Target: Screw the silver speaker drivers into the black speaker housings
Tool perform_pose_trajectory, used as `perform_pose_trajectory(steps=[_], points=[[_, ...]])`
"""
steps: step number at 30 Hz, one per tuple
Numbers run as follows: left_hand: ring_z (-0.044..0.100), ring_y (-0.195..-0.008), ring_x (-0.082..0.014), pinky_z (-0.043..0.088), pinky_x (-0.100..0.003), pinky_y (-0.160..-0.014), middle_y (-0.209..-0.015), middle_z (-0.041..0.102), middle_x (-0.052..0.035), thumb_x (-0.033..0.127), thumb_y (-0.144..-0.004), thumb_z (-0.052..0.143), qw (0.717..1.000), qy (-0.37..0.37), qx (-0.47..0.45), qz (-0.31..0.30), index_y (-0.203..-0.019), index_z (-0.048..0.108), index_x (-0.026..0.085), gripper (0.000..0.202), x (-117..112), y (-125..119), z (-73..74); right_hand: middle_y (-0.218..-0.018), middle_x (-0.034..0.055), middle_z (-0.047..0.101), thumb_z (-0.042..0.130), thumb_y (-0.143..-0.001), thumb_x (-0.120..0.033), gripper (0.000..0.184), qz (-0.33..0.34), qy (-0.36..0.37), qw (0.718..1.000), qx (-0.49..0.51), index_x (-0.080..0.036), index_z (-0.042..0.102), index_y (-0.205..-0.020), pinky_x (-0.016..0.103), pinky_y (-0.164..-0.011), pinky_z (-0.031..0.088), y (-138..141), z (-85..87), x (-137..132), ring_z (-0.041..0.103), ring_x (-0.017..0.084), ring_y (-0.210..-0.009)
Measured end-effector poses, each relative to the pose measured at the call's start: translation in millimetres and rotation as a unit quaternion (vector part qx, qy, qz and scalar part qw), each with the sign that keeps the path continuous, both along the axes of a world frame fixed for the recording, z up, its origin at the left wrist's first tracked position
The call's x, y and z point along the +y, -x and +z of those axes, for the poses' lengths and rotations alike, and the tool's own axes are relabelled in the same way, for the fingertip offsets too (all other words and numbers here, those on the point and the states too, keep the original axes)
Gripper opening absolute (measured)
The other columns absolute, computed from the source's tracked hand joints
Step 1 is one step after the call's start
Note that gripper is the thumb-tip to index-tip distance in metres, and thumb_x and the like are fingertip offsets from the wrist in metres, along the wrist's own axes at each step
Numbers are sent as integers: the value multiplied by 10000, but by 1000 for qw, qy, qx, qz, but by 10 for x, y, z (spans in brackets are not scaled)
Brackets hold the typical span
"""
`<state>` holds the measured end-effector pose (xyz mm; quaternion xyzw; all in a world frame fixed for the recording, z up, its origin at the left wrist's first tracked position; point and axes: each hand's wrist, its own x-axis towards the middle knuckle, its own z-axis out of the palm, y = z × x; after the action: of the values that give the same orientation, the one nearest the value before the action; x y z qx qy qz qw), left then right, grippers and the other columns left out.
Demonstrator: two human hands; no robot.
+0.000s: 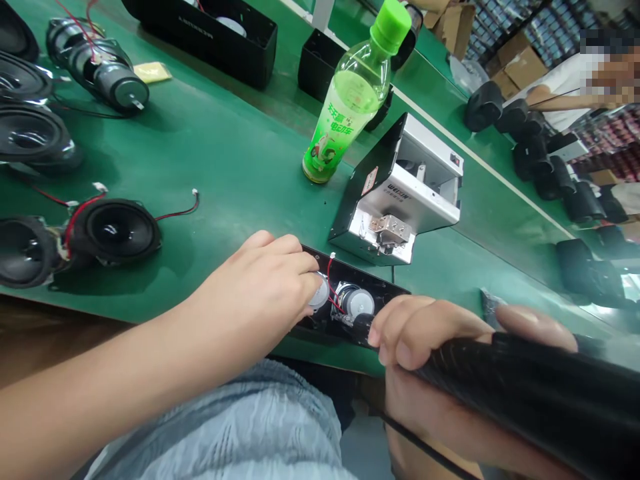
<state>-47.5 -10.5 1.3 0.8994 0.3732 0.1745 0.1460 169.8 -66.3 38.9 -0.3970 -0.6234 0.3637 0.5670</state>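
A long black speaker panel (389,288) lies at the table's near edge with two round silver-backed speaker drivers set in it. One speaker driver (360,303) shows fully; the other speaker driver (321,292) is partly covered by my left hand (273,287). Curled fingers of that hand rest at this driver, with the fingertips hidden. My right hand (435,327) grips a black electric screwdriver (545,383), its front end at the panel beside the right driver. A thin red and black wire with a white plug (332,256) stands up between the drivers.
Behind the panel stands a silver and black screw feeder (420,193), with a green-capped bottle (345,100) beside it. Loose speakers (117,230) with wires lie at the left. Black speaker boxes (210,40) stand at the back. Across the table is another person's arm (565,100).
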Motion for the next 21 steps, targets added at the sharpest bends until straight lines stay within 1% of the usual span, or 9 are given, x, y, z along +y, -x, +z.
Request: perform_pose_trajectory(steps=[2,4,6,8,10,13,15,19,21], points=[[674,-1055,-296,350,-464,-803,-1176,818,-26,271,-888,868,1000,-2,0,-2,-1036,796,224,170,-4,4,-4,-700,-14,648,474,-1104,-315,286,-2,-16,1000,18,-406,673,-1288,435,-617,584,-22,53,-31,639,203,-585],[671,-1052,-295,349,-459,-804,-1182,823,-30,277,-884,875,1000,-2,4,-5,-1060,796,225,200,-4,14,-3,-749,11,703,478,-1081,-193,352,41,-3,999,-9,-376,720,-1260,462,-663,618,-39,91,-49,697,216,-645],[668,-1041,-294,347,-454,-802,-1185,823,-33,283,-863,896,1000,0,11,-12,-1074,793,226,242,5,29,3,-783,18,721,510,-1036,-100,437,79,-16,996,-29,-353,720,-1323,459,-674,638,-46,93,-56,714,211,-663],[668,-1028,-290,345,-447,-799,-1180,822,-30,281,-850,903,1000,-1,13,-21,-1064,786,229,249,22,42,14,-775,9,709,537,-973,-34,537,76,-50,996,-18,-331,700,-1389,437,-646,635,-44,64,-57,693,196,-633],[667,-1009,-282,340,-442,-793,-1158,822,-23,270,-863,881,999,1,18,-28,-1042,777,234,210,40,47,29,-755,0,701,564,-935,-25,579,64,-67,996,-14,-328,692,-1412,426,-635,627,-40,30,-56,679,189,-616],[670,-990,-275,329,-441,-791,-1107,824,-13,245,-871,864,999,18,35,-31,-1010,760,240,173,57,41,48,-785,0,725,589,-922,-35,617,75,-55,995,-37,-360,672,-1440,441,-665,640,-38,-3,-62,703,198,-647],[682,-995,-274,320,-445,-800,-1083,824,-7,226,-863,865,998,29,42,-31,-991,746,242,176,59,38,46,-789,-6,729,589,-917,-36,608,58,-58,996,-32,-362,675,-1423,445,-674,647,-25,-41,-76,711,197,-641],[719,-1031,-276,312,-455,-834,-1117,828,-6,216,-862,858,999,28,30,-36,-1103,735,247,273,73,49,19,-766,2,732,553,-962,-105,470,8,-95,995,30,-305,708,-1358,435,-639,629,63,-190,-97,713,205,-633],[737,-1042,-279,312,-455,-847,-1127,833,-5,217,-865,852,998,32,29,-41,-1156,732,255,317,100,53,12,-784,17,752,553,-1017,-221,385,-13,-98,993,66,-285,712,-1361,421,-608,621,111,-220,-73,716,214,-648]])
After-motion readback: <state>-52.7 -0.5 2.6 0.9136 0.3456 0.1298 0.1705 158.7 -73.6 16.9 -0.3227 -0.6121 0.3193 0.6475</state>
